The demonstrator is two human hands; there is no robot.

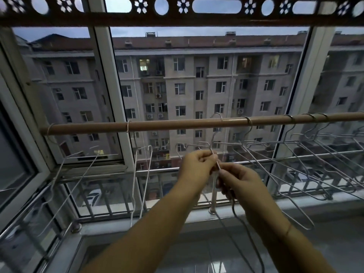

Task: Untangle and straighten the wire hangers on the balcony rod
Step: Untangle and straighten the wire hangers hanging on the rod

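Wire hangers are crowding a brown balcony rod (177, 124) at dusk as a person is working, in the head view, on one hanger (213, 154) near the middle of the rod. Its hook appears to be sitting loosely at the rod while its neck is running down into both hands. Left hand (197, 166) is clenching around the bent shoulder wire, and right hand (240, 180) is pinching the twisted neck just below it, thumb and forefinger touching the metal, with the lower loop trailing down past the wrist. To the right, a tangled cluster of hangers (295, 154) is overlapping and slanting across the window railing (102, 174); to the left, two hangers (137, 174) are hanging apart and fairly straight. Doing this step well probably means holding the neck steady with one hand while the other is easing the frame clear of its neighbours, without yanking, so the wire is not bending further.
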